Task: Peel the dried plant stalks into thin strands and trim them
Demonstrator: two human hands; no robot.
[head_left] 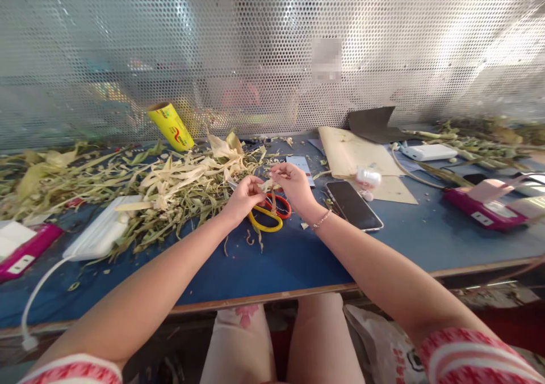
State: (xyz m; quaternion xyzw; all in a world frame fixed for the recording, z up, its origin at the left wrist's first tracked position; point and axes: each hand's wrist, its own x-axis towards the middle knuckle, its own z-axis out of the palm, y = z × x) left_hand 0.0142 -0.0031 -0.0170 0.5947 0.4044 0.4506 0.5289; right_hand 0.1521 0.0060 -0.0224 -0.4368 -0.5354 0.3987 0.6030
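Note:
Both hands meet over the middle of the blue table, pinching a small piece of pale dried plant [269, 186] between them. My left hand [247, 195] has its thumb and fingers closed on the piece's left side. On the other side, my right hand [294, 184] grips it with bent fingers. Directly below lie scissors [266, 227] with one yellow and one red handle loop; their blades are hidden. A heap of dried stalks and husks [183, 182] spreads left of my left hand. Behind my right hand lies a light blue card [301, 168].
A yellow cardboard tube [171, 127] leans behind the heap. A phone [354, 205], a clear earphone case [368, 177] and brown paper [353, 151] lie rightward. Magenta power strips [485, 209] sit at both ends; a white adapter [102, 231] is at left. Perforated metal [272, 49] stands behind.

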